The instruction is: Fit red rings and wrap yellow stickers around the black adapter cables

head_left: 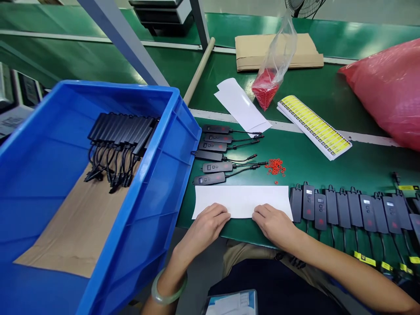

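The green table (315, 170) stands beside a blue tub (157, 210). A red bag (390, 87) lies at far right. The paper (243, 197) lies near the table's front edge, the left hand (208, 221) and right hand (274, 223) at its near side, fingers curled; I cannot tell whether they pinch it. Beyond it lie controllers (217, 167), then tiny rings (274, 166).

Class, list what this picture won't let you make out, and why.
All in the head view:
White sheet: underside hidden, facing the green table.
Yellow label sheets: print too small to read.
Large red bag: right part cut off by picture edge.
Fan: upper part cut off by top edge.
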Demonstrator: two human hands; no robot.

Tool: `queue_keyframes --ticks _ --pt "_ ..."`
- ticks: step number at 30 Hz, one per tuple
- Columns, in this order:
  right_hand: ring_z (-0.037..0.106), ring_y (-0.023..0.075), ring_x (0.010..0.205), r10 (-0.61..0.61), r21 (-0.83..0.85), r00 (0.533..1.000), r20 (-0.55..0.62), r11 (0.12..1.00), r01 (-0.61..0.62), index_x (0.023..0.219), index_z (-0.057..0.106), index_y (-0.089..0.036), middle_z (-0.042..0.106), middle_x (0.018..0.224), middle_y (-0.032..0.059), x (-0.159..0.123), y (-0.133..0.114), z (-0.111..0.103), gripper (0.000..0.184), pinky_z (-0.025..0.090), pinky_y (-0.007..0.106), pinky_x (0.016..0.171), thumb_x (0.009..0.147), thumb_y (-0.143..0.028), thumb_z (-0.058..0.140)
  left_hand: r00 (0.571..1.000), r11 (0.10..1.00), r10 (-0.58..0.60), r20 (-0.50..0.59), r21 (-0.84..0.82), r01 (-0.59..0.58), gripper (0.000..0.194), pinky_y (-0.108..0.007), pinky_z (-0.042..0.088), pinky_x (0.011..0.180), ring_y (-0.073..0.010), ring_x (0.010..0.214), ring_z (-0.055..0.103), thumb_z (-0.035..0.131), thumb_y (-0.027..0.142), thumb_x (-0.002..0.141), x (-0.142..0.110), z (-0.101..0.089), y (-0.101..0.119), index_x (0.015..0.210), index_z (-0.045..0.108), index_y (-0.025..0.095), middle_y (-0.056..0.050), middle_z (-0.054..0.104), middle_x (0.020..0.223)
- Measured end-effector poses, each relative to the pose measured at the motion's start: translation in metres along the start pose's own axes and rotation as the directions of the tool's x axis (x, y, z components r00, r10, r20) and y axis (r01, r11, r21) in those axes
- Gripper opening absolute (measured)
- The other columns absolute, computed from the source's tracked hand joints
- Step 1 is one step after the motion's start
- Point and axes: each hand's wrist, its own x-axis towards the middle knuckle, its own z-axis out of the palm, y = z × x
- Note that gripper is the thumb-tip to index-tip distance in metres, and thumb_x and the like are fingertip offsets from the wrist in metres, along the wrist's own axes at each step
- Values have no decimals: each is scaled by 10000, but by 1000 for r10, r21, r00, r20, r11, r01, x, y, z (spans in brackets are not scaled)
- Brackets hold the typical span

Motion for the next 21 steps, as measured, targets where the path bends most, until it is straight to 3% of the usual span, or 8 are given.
queue_keyframes --ticks 9,16,21 --pt "654 187 744 96 111 975 199 987 -119 855 666 -180 695 861 46 27 14 -23 206 356 280 590 961 -225 495 994 983 -80 75 173 66 220 -353 442 714 -217 806 537 391 132 985 7 -3 -7 897 593 149 -72 596 868" --pt "667 203 788 90 122 963 254 985 -125 864 660 -169 692 881 57 32 12 -30 222 341 284 598 961 -209 464 994 994 -60 93 -86 68 74 -311 450 764 -191 894 558 521 213 962 5 -10 -14 944 584 177 -50 601 955" --pt "657 204 786 98 117 959 267 984 -133 886 637 -147 676 884 72 32 12 -30 236 343 292 611 977 -193 424 996 998 -62 71 -18 63 163 -334 459 793 -203 916 547 417 153 991 0 -7 -11 973 578 170 -70 593 991"
